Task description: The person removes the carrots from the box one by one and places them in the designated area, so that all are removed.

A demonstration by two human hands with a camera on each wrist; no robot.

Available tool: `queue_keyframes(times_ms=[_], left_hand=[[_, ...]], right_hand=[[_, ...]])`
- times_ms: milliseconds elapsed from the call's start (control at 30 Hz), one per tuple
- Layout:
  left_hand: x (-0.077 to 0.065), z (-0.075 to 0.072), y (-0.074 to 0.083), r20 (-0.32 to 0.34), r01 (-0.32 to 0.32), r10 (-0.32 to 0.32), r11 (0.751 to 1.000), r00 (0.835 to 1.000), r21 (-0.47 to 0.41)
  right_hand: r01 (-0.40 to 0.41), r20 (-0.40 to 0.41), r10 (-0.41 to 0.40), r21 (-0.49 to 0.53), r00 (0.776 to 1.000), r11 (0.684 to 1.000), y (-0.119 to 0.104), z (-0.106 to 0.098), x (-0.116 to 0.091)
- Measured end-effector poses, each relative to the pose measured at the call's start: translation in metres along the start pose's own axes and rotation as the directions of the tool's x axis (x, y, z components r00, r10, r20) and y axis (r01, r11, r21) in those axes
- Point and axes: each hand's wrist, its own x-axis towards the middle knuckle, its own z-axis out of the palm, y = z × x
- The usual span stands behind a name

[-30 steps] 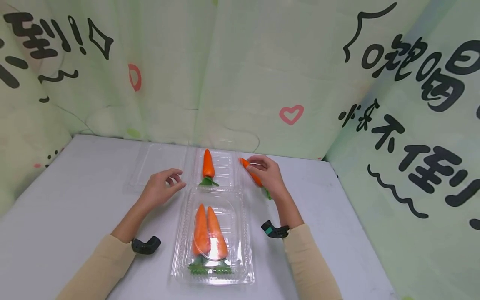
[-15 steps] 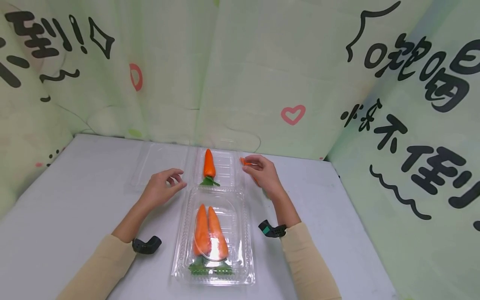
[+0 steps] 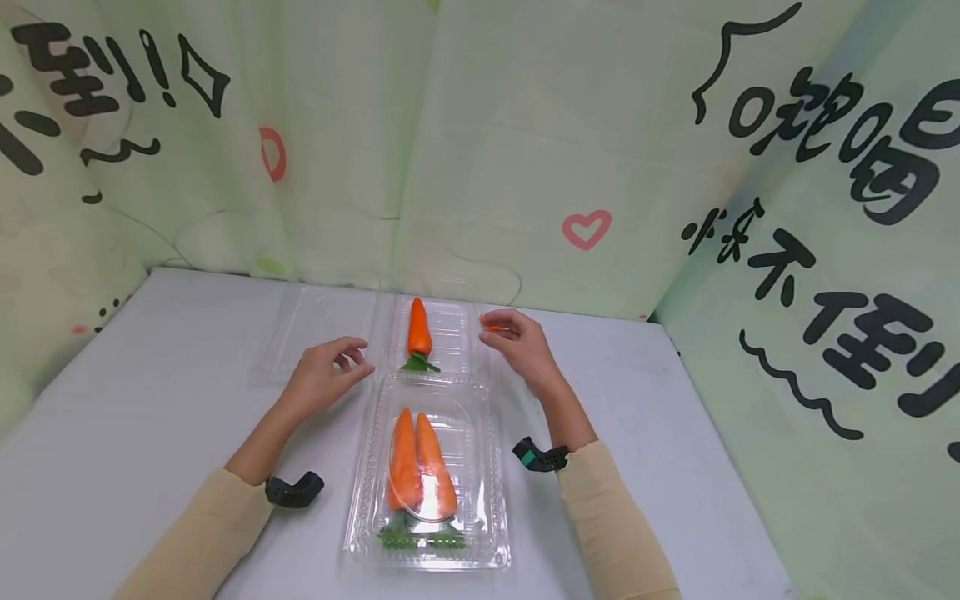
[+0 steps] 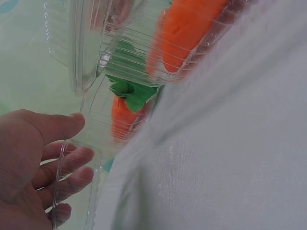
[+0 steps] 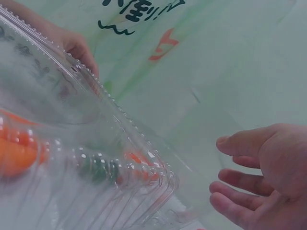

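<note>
My left hand (image 3: 327,372) hovers with relaxed fingers left of the two clear plastic containers. In the left wrist view, the edge of a clear lid (image 4: 60,172) overlaps its fingers. My right hand (image 3: 521,340) is over a carrot (image 3: 495,327) beside the far container; only bits of orange show past the fingers. In the right wrist view, its fingers (image 5: 240,179) are spread, with nothing between them. One carrot (image 3: 419,327) with green leaves lies in the open far container (image 3: 457,346). The near container (image 3: 495,467) is closed over two carrots (image 3: 429,467).
The far container's clear lid (image 3: 318,329) lies folded out to the left on the white table (image 3: 187,358). A printed pale green curtain (image 3: 480,150) hangs along the back and sides. Both wrists carry dark camera bands (image 3: 295,490).
My right hand has shifted slightly left over the carrot, hiding its green top and most of its body. The left hand has stayed in place.
</note>
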Motion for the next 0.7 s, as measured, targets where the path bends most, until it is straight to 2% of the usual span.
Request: queue_keyframes(times_ms=[700], left_hand=[[-0.0008, -0.0017, 0.0031, 0.005, 0.013, -0.013, 1.000, 1.000, -0.001]], right_hand=[[-0.006, 0.026, 0.007, -0.033, 1.000, 0.999, -0.0057, 0.0070, 0.0054]])
